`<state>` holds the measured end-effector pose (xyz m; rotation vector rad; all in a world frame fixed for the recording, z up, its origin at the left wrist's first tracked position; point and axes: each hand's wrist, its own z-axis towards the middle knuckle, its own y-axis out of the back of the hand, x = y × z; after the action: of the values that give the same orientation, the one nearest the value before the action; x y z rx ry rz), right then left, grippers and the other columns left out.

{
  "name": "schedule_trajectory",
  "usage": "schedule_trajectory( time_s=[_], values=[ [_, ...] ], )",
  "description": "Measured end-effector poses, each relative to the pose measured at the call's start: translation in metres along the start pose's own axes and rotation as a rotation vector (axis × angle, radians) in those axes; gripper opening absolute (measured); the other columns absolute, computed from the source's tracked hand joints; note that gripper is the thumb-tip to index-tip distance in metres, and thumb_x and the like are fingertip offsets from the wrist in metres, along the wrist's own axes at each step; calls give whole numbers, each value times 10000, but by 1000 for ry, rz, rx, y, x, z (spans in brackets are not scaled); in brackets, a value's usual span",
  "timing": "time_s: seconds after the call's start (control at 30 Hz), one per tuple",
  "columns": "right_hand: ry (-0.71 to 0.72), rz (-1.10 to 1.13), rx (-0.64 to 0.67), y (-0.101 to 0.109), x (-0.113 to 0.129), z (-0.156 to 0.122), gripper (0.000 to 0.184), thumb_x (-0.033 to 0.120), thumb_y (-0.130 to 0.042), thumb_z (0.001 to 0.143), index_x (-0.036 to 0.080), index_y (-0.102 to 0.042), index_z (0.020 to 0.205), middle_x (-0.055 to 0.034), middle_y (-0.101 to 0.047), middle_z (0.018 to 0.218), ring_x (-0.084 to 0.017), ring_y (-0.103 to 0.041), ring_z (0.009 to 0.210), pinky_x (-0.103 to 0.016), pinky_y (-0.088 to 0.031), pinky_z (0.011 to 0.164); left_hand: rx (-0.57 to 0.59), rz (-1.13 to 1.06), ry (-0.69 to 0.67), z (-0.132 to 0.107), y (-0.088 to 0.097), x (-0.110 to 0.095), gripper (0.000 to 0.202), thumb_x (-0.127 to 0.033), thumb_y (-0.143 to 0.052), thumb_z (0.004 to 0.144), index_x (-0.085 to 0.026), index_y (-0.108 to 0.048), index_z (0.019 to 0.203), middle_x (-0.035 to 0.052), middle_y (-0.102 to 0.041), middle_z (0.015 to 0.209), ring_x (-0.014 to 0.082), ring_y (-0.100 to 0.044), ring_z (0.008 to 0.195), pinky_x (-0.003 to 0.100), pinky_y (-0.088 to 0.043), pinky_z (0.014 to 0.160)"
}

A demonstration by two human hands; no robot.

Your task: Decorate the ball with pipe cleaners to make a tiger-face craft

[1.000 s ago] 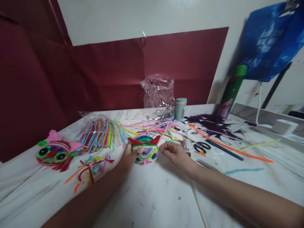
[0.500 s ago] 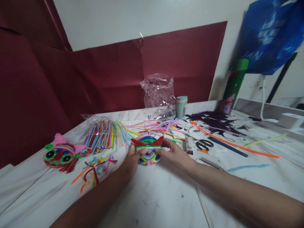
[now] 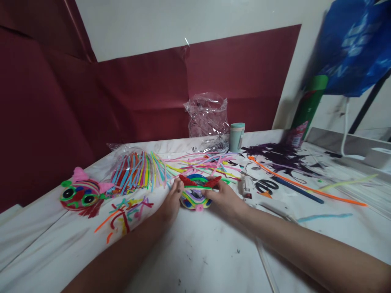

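Note:
A small multicoloured pipe-cleaner animal head (image 3: 196, 194) with red ears stands on the white table (image 3: 201, 252) in the middle. My left hand (image 3: 171, 200) grips its left side, fingers closed on it. My right hand (image 3: 224, 198) grips its right side, thumb over the top by the red ear. Both forearms reach in from the bottom edge. A second, finished pipe-cleaner head (image 3: 81, 194) with pink ears and big black eyes lies apart at the left.
A bag of coloured pipe cleaners (image 3: 136, 171) lies behind my hands, with loose cut pieces (image 3: 124, 211) at the left. Scissors (image 3: 264, 186), a long orange pipe cleaner (image 3: 305, 188), purple scraps (image 3: 275, 154), a teal cup (image 3: 237, 137) and a clear plastic bag (image 3: 207, 118) sit further back and right.
My right hand has moved in from beside the small head and closed on its right side. The left hand has kept its hold. The camera view has shifted slightly.

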<state>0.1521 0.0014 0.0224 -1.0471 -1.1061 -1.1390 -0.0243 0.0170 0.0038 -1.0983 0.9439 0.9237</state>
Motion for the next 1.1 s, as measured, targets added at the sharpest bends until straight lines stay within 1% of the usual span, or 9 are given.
schedule_trajectory(
  time_s=[0.13, 0.3, 0.5, 0.63, 0.73, 0.83, 0.93, 1.0, 1.1],
  values=[
    [11, -54, -14, 3, 0, 1, 369, 270, -682, 662, 144, -588, 996, -88, -713, 998, -247, -662, 933, -377, -525, 843, 71, 46, 52, -2, -5, -5, 580, -447, -682, 756, -206, -476, 1241, 91, -660, 1145, 252, -629, 1044, 382, -475, 912],
    [-1, -39, 14, 2, -2, 0, 448, 273, -688, 650, 134, -562, 1057, -90, -714, 1001, -250, -667, 928, -388, -534, 833, -10, 152, 70, -3, -10, -8, 727, -339, -808, 619, -191, -436, 1226, 103, -673, 1099, 245, -668, 930, 364, -508, 834],
    [101, -179, 122, 8, 8, 3, 401, 388, -677, 723, 155, -615, 1044, -98, -713, 1047, -258, -650, 984, -409, -529, 865, 12, 57, 103, -6, -12, -11, 733, -287, -801, 620, -202, -418, 1240, 89, -698, 1031, 239, -684, 887, 392, -513, 841],
    [140, -452, 43, 47, 25, 5, 393, 439, -576, 806, 181, -621, 1099, -107, -684, 1128, -248, -647, 982, -384, -544, 802, -11, -18, 117, -2, -5, -13, 755, -268, -802, 602, -206, -433, 1258, 78, -714, 1016, 252, -686, 917, 397, -511, 866],
    [180, -754, 6, 91, 28, 1, 317, 377, -492, 862, 161, -647, 1035, -113, -714, 982, -232, -669, 849, -376, -543, 760, -19, -110, 128, 3, 2, -14, 749, -280, -802, 588, -194, -465, 1252, 68, -730, 969, 262, -682, 946, 395, -505, 891],
    [379, -1146, -8, 126, 21, -6, 282, 239, -466, 853, 153, -660, 1039, -139, -691, 1017, -258, -643, 912, -400, -519, 795, 29, -197, 144, 6, 7, -13, 667, -287, -783, 611, -184, -511, 1211, 61, -738, 931, 258, -688, 922, 396, -513, 879],
    [491, -1376, 99, 136, 16, -13, 301, 113, -446, 814, 168, -677, 999, -124, -693, 966, -251, -626, 932, -356, -509, 775, 65, -242, 161, 4, 11, -10, 534, -263, -756, 647, -185, -560, 1138, 36, -741, 870, 231, -701, 835, 361, -537, 810],
    [451, -1460, 121, 133, 17, -18, 282, 109, -422, 835, 177, -684, 913, -105, -695, 875, -234, -637, 860, -320, -502, 719, 74, -244, 186, 2, 11, -9, 471, -253, -740, 666, -186, -576, 1102, 27, -741, 850, 216, -703, 788, 339, -545, 766],
    [364, -1573, 35, 127, 20, -27, 250, 173, -427, 868, 166, -675, 844, -113, -689, 840, -245, -648, 815, -317, -487, 675, 82, -233, 176, -1, 10, -9, 494, -238, -737, 661, -182, -569, 1122, 45, -744, 907, 222, -701, 822, 338, -545, 767]
  ],
)
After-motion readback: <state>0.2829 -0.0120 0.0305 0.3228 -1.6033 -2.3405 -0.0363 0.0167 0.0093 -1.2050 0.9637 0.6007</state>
